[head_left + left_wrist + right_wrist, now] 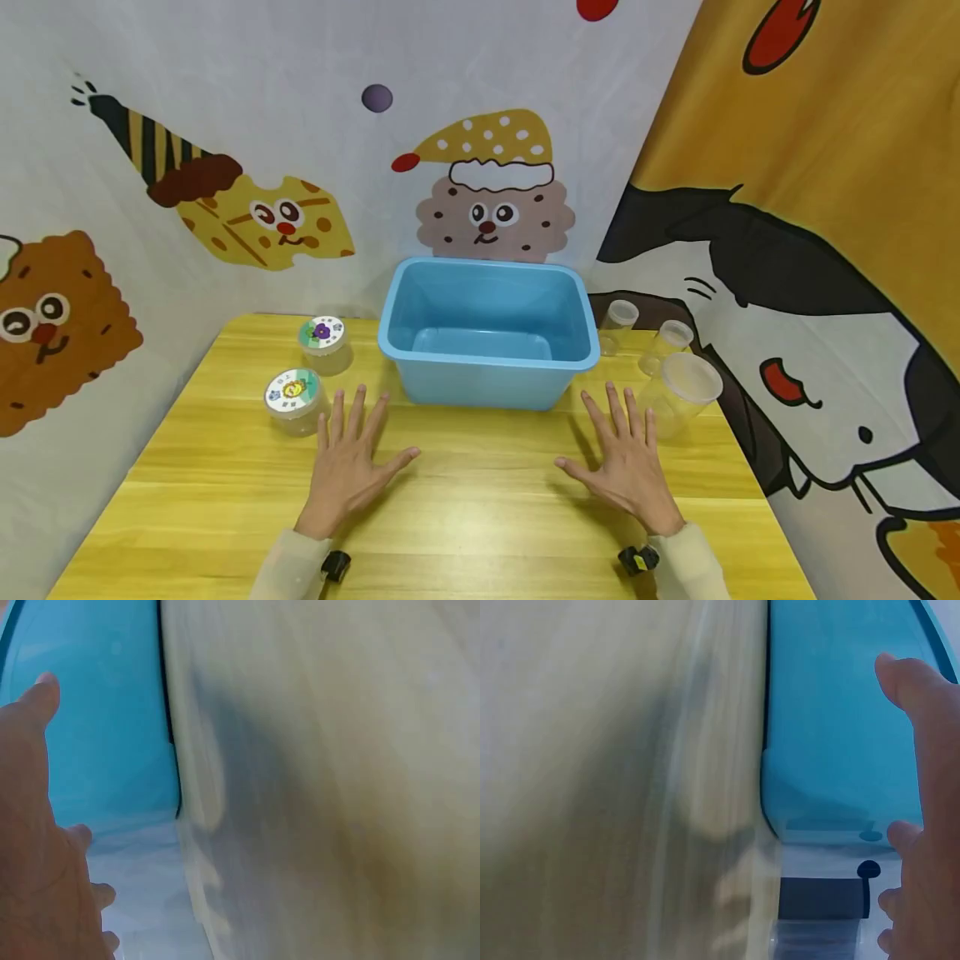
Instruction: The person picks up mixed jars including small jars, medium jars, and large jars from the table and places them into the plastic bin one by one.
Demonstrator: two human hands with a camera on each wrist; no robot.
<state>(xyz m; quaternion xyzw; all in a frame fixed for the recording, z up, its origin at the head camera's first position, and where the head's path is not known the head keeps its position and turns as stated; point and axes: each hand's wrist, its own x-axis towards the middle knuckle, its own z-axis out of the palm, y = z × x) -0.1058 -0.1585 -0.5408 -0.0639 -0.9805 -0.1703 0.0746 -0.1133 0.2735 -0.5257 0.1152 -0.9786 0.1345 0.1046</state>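
My left hand [347, 467] is held over the table with fingers spread, palm down and nothing in it. Just beyond its fingertips stands a clear round jar with a sunflower-like picture on its lid [292, 392]; behind that is a similar jar with a purple flower lid [324, 335]. My right hand [627, 468], also spread and holding nothing, hovers on the other side. Nearest to it is a large clear jar with a pale lid [692, 378]. Between and beyond the hands sits a light blue plastic tub [487, 383], with its open top upward.
Two smaller clear lidded containers, one at the tub's right corner [619, 315] and another behind the large jar [671, 337], stand at the back right. The wooden table [480, 517] meets a cartoon-printed cloth [315, 50] at its back edge.
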